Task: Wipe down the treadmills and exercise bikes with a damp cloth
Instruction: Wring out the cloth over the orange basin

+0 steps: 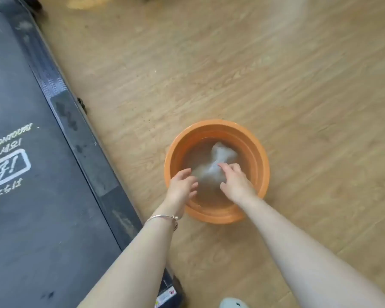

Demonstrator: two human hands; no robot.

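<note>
Both hands in an orange basin (263, 156) on the wood floor (209, 74), treadmill (20, 196) edge close on the left.
Open floor far and right of the basin. Left hand (182, 183) over the near-left rim, fingers loosely curled, holding nothing. Right hand (237, 182) lies on the cloth (222, 153); a grip can't be made out through blur. Cloth pale grey, bunched, soaking in murky water.

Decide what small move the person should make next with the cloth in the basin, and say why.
Probably gather the grey cloth in both hands, lift it and wring it over the orange basin. It lies soaked in the water, the right hand touching it, the left hand open beside it, and the treadmill needs a damp cloth, not a dripping one.
</note>
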